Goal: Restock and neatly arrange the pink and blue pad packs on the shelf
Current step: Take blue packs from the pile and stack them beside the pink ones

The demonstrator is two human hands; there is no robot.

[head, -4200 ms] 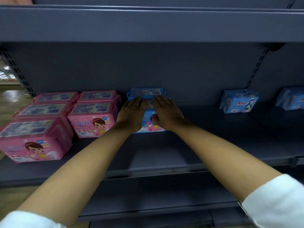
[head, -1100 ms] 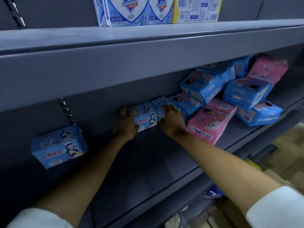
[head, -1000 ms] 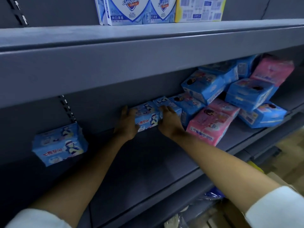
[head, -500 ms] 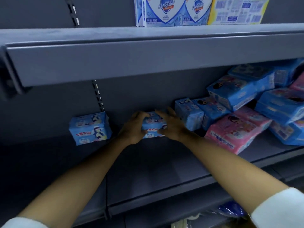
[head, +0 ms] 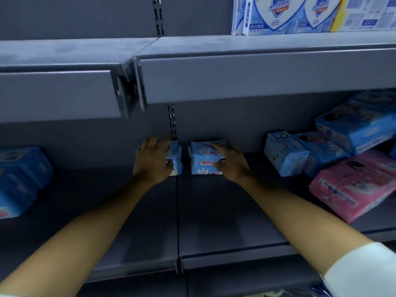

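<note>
Packs held together half a second ago are now parted: the left blue pack [head: 176, 160] is gripped by the left hand [head: 152, 162], the right blue pack [head: 203, 161] by the right hand [head: 232, 166], fingers curled round each, against the back of the shelf [head: 214, 221]. A neat row is probably being started. Bare shelf is seen leftwards up to the far blue pack [head: 19, 181]; the jumbled heap [head: 347, 133] crowds the right
</note>
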